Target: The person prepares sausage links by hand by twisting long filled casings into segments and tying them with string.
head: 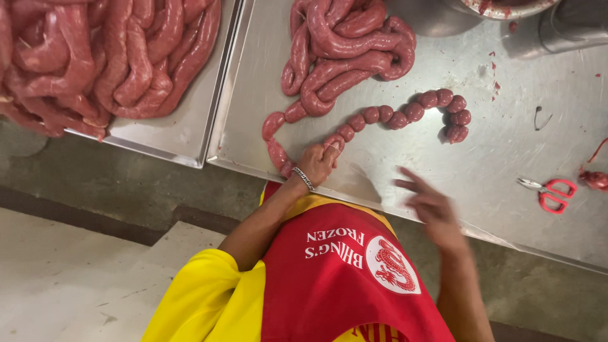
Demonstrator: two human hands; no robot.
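left grip (pixel 316 163) clamped on sausage chain (pixel 380 115) | right grip (pixel 430 206) apart, blurred | red scissors (pixel 550 192) right | sausage tray (pixel 183 130) left

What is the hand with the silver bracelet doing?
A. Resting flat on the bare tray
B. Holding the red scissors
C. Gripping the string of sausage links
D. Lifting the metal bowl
C: the left hand, the one with the bracelet, is closed on the sausage string at the tray's near edge, while the red scissors lie untouched beyond the open right hand.
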